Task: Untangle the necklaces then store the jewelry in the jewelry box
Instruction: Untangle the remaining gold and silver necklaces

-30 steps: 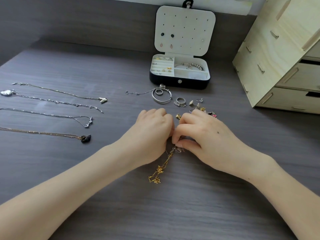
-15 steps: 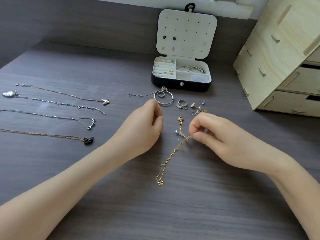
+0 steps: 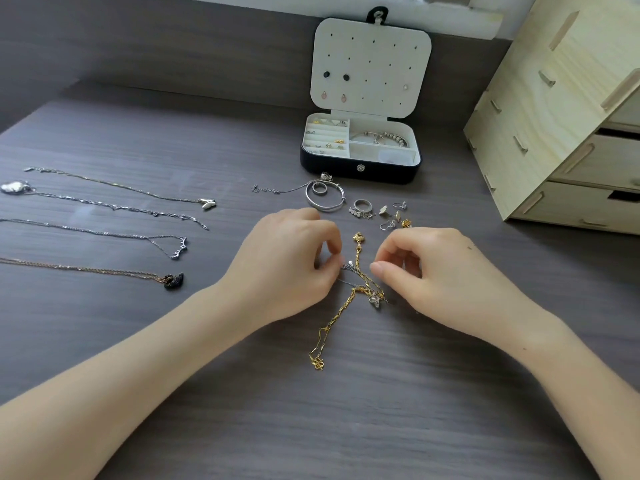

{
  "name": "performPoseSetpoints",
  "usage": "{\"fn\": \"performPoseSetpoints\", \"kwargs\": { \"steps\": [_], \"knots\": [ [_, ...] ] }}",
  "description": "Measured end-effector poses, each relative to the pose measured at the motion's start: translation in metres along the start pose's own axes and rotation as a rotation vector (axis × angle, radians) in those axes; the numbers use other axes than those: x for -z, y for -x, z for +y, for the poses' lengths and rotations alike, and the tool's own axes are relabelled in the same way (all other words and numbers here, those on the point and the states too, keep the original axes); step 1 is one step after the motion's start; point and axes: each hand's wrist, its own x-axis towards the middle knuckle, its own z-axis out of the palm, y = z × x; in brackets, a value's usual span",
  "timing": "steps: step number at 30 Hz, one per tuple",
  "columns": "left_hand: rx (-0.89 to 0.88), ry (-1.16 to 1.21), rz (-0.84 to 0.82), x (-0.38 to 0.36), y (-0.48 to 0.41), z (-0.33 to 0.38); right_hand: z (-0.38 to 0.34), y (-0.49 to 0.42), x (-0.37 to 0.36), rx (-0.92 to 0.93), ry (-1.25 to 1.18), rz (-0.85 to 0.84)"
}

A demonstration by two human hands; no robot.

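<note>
4 necklaces (image 3: 104, 233) lie straightened at left; curled left hand (image 3: 287, 261) and right hand (image 3: 440, 271) flank a gold-silver tangle (image 3: 362, 289), grasp unclear; storing remains.

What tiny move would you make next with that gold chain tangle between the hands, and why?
Probably draw the thin silver chain gently leftward with the left hand, while the right hand steadies the gold link chain. The two cross in a knot near the right fingertips, and the left fingers seem to touch the silver one's end.
</note>
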Motion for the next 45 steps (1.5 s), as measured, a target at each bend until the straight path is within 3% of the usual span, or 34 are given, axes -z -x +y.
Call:
{"fn": "performPoseSetpoints", "kwargs": {
  "steps": [4,13,18,29,38,45],
  "knots": [
    [-0.008,0.069,-0.066,-0.009,-0.005,0.005,-0.006,-0.002,-0.008,-0.043,0.019,-0.018],
    [-0.080,-0.014,-0.122,-0.018,-0.012,0.008,-0.007,-0.001,-0.001,-0.184,0.032,-0.159],
    [0.026,0.158,-0.114,-0.012,-0.012,0.007,-0.006,0.001,0.002,-0.203,-0.015,-0.197],
    [0.206,0.500,-0.157,-0.003,-0.013,0.002,-0.003,0.000,0.001,-0.196,-0.002,-0.181],
    [0.104,0.303,-0.087,-0.010,-0.007,0.003,0.001,0.001,0.010,-0.226,-0.148,-0.169],
    [0.156,0.539,-0.063,-0.009,-0.008,0.001,0.001,0.002,0.007,-0.239,-0.059,-0.062]
  ]
}}
